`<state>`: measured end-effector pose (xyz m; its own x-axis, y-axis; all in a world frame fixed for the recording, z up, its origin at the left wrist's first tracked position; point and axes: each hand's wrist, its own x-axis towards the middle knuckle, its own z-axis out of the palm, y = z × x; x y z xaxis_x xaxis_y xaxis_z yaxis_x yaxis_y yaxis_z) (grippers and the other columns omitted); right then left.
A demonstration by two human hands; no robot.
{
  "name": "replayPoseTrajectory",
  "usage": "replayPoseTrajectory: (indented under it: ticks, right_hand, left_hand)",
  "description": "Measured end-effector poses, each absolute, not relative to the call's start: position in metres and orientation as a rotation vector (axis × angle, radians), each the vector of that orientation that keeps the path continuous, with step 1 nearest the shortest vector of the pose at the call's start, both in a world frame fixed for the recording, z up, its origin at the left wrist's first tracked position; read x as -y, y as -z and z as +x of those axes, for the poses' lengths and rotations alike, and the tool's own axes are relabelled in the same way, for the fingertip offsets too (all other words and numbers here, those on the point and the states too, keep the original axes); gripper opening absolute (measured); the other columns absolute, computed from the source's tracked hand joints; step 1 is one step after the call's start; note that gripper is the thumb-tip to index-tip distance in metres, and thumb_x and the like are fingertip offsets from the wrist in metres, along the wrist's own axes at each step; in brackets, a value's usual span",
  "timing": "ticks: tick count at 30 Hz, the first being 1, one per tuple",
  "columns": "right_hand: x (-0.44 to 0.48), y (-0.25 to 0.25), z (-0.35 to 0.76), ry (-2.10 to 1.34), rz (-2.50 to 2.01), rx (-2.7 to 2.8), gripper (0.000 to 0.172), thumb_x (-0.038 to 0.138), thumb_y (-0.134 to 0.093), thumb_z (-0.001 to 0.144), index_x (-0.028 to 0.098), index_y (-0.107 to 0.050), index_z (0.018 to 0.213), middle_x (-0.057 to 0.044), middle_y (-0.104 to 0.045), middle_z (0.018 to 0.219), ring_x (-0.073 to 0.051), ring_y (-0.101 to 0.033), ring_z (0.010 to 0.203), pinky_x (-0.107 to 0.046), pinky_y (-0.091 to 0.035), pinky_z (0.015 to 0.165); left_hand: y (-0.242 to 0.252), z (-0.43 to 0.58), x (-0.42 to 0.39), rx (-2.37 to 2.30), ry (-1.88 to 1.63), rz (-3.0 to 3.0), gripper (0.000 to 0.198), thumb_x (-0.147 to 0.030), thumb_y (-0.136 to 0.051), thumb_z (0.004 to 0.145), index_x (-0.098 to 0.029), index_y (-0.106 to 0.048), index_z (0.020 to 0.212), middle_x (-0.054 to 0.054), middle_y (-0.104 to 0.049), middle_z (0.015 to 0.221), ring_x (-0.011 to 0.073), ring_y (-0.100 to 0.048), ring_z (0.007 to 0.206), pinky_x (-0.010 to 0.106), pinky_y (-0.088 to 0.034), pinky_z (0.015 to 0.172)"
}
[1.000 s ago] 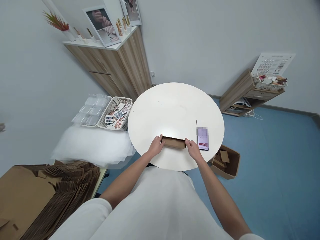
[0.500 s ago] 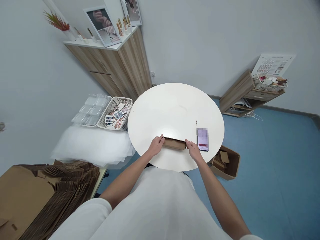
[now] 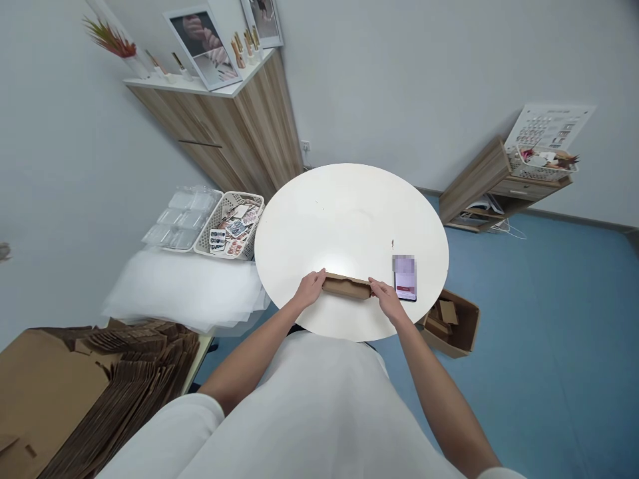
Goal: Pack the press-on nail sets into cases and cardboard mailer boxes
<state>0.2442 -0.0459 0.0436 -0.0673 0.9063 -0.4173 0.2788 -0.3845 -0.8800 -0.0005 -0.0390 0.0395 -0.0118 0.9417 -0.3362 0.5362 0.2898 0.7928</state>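
A small brown cardboard box (image 3: 347, 287) rests near the front of the round white table (image 3: 349, 206). My left hand (image 3: 310, 289) grips its left end, thumb and fingers closed at the upper corner. At the opposite end my right hand (image 3: 387, 297) pinches the right corner. The box's long far edge stands up between the hands, and a shallow curved notch shows along it. Just right of my right hand lies a phone (image 3: 405, 278) with its screen lit and partly blurred.
To the left stand a white basket of printed cards (image 3: 229, 226), clear plastic trays (image 3: 182, 218), translucent sheets (image 3: 184, 286) and stacked flat cardboard (image 3: 144, 372). An open carton (image 3: 464, 326) sits on the floor at right. Wooden cabinets (image 3: 239, 126) stand behind.
The box's far edge has tilted slightly, so more of its inner side and the notch show. Both hands keep their hold at the ends; the view has shifted a little.
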Motion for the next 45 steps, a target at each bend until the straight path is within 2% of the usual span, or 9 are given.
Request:
replayPoseTrajectory:
  ticks: [6,9,15,22,26,30,35,42,45]
  right_hand:
    - [0.049,-0.037,0.246,-1.54,-1.629,1.173,0.051,0.041,-0.057,0.069,0.024,-0.053,0.117,-0.002,-0.059,0.094,-0.016,-0.053,0.087,-0.034,-0.037,0.085]
    - [0.051,-0.036,0.246,-1.543,-1.623,1.165,0.051,0.041,-0.057,0.068,0.024,-0.053,0.116,0.0,-0.055,0.08,-0.014,-0.051,0.074,-0.031,-0.04,0.076]
    - [0.054,-0.033,0.245,-1.58,-1.624,1.124,0.051,0.039,-0.057,0.067,0.024,-0.051,0.116,0.001,-0.05,0.075,-0.013,-0.049,0.068,-0.029,-0.041,0.068]
    - [0.058,-0.041,0.241,-1.619,-1.734,1.076,0.049,0.039,-0.054,0.067,0.03,-0.05,0.115,-0.001,-0.052,0.094,-0.013,-0.055,0.072,-0.027,-0.043,0.063]
    - [0.058,-0.042,0.237,-1.625,-1.765,1.016,0.049,0.037,-0.052,0.068,0.031,-0.049,0.116,-0.003,-0.053,0.105,-0.014,-0.057,0.075,-0.028,-0.045,0.064]
    - [0.06,-0.036,0.235,-1.55,-1.764,1.081,0.053,0.036,-0.05,0.07,0.03,-0.045,0.122,-0.004,-0.053,0.113,-0.016,-0.058,0.081,-0.034,-0.045,0.073]
    - [0.068,-0.028,0.233,-1.402,-1.657,1.16,0.056,0.031,-0.05,0.071,0.027,-0.041,0.126,-0.005,-0.045,0.127,-0.019,-0.055,0.1,-0.035,-0.041,0.087]
    - [0.088,-0.01,0.225,-1.372,-1.654,1.061,0.065,0.036,-0.056,0.069,0.021,-0.038,0.129,-0.007,-0.042,0.131,-0.022,-0.046,0.114,-0.036,-0.039,0.094]
    - [0.097,0.0,0.221,-1.331,-1.726,1.073,0.066,0.038,-0.056,0.068,0.02,-0.037,0.129,-0.009,-0.045,0.127,-0.022,-0.047,0.112,-0.036,-0.041,0.091]
  left_hand:
    - [-0.031,-0.004,0.039,-1.591,-0.571,1.401,0.044,-0.04,-0.032,0.084,-0.019,-0.049,0.12,0.002,-0.054,0.081,0.0138,-0.051,0.074,0.025,-0.038,0.068]
    - [-0.029,-0.004,0.039,-1.57,-0.557,1.417,0.045,-0.035,-0.033,0.084,-0.022,-0.043,0.125,0.001,-0.052,0.079,0.0138,-0.05,0.074,0.025,-0.038,0.069]
    - [-0.029,-0.007,0.042,-1.519,-0.55,1.374,0.049,-0.033,-0.038,0.081,-0.021,-0.038,0.129,0.0,-0.051,0.075,0.0118,-0.05,0.068,0.024,-0.039,0.064]
    - [-0.03,-0.009,0.046,-1.495,-0.473,1.311,0.049,-0.04,-0.036,0.081,-0.025,-0.036,0.129,0.002,-0.054,0.086,0.0124,-0.053,0.07,0.024,-0.04,0.063]
    - [-0.031,-0.005,0.044,-1.554,-0.438,1.321,0.048,-0.034,-0.036,0.081,-0.024,-0.038,0.128,0.003,-0.056,0.086,0.0144,-0.055,0.075,0.025,-0.041,0.066]
    - [-0.033,-0.004,0.043,-1.573,-0.456,1.35,0.046,-0.029,-0.037,0.079,-0.023,-0.043,0.124,0.004,-0.056,0.089,0.015,-0.055,0.076,0.026,-0.043,0.066]
    - [-0.037,-0.002,0.052,-1.518,-0.559,1.396,0.046,-0.022,-0.043,0.077,-0.026,-0.043,0.123,0.004,-0.055,0.106,0.0142,-0.056,0.084,0.026,-0.045,0.073]
    - [-0.019,0.005,0.073,-1.667,-0.569,1.263,0.057,-0.036,-0.052,0.076,-0.017,-0.036,0.127,0.008,-0.057,0.104,0.0175,-0.059,0.091,0.028,-0.046,0.077]
    - [-0.008,0.006,0.081,-1.682,-0.54,1.262,0.052,-0.036,-0.054,0.075,-0.016,-0.043,0.122,0.009,-0.059,0.105,0.018,-0.059,0.092,0.03,-0.046,0.08]
